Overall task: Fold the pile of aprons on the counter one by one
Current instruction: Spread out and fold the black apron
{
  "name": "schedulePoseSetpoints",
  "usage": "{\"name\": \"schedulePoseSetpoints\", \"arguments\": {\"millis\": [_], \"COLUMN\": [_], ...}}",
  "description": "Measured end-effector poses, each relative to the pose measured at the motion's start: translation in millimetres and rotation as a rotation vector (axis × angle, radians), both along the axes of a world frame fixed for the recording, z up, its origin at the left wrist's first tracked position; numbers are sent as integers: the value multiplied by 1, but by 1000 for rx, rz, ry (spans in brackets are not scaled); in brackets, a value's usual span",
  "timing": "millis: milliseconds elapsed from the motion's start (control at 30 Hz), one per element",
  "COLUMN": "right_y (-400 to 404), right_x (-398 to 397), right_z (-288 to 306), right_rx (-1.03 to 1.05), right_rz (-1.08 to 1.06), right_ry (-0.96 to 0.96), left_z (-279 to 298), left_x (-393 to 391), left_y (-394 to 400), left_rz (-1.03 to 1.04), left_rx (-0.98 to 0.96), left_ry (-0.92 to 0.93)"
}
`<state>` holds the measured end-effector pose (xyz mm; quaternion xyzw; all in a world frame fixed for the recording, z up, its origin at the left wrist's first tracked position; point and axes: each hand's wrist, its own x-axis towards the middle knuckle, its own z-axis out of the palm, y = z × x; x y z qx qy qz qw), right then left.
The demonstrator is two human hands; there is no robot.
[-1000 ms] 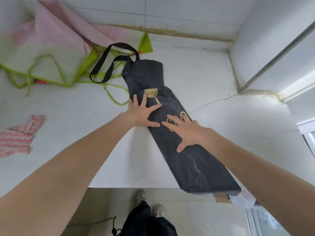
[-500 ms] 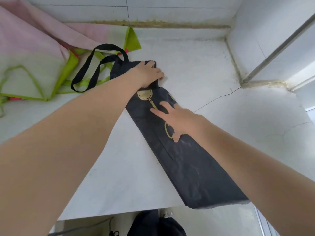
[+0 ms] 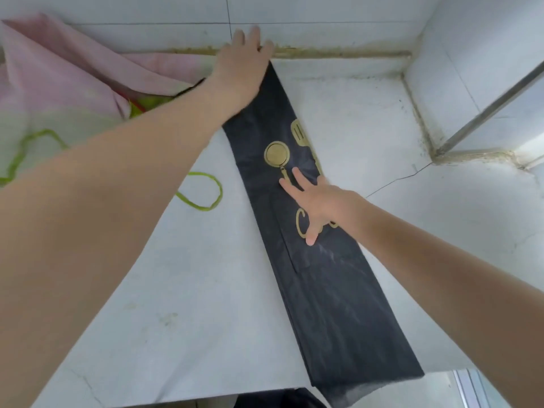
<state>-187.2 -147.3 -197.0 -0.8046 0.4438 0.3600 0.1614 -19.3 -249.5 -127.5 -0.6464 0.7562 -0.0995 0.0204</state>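
- A black fabric apron with gold kitchen-utensil print (image 3: 323, 278), folded into a long narrow strip, lies diagonally on the white stone counter (image 3: 176, 290); its far end reaches near the back wall and its near end hangs slightly over the counter's front edge.
- The right hand (image 3: 319, 201) rests flat on the middle of the strip, fingers straight and spread, pressing on the gold print.
- The left hand (image 3: 243, 63) lies flat on the strip's far end by the wall, fingers extended and grasping nothing.
- To the left, a crumpled pink and pale-green cloth apron (image 3: 59, 83) sits against the wall, its lime-green tie (image 3: 203, 195) looping on the counter just beside the black strip.
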Motion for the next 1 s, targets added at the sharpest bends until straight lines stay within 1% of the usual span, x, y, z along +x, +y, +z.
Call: {"name": "schedulePoseSetpoints", "arguments": {"millis": [67,133,200,267,333,400,433,533,600,667,733,800,833,900,1000], "right_y": [-24,-48,-63,-64,-50,-28,-16,21,35,37,43,52,58,74,99], "right_x": [1,5,8,6,-2,-13,-19,-40,-48,-51,-57,-70,-80,-100,-119], "right_z": [1,2,-1,-6,-7,-6,-5,-10,-18,-27,-28,-27,-25,-23,-22], "right_rx": [-31,-112,-241,-330,-435,-493,-477,-311,-278,-316,-317,-420,-484,-572,-612], "right_rz": [-59,-135,-191,-167,-113,-95,-96,-74,-24,8,35,136,183,196,268], "right_ry": [-16,-84,-238,-394,-513,-578,-587,-558,-498,-442,-396,-423,-443,-449,-329], "left_z": [-12,-34,-61,-84,-98,-103,-105,-107,-106,-105,-109,-117,-119,-115,-104], "left_x": [-13,-24,-30,-28,-26,-26,-28,-36,-39,-32,-18,0,6,12,10], "left_y": [22,56,93,119,126,122,118,108,116,138,167,193,203,220,240], "left_rz": [-92,-166,-274,-353,-348,-327,-309,-222,-210,-282,-472,-577,-582,-543,-529], "left_rx": [49,161,336,530,612,593,580,547,457,310,165,115,125,134,120], "left_ry": [13,38,81,77,31,29,46,104,135,201,249,257,253,274,275]}}
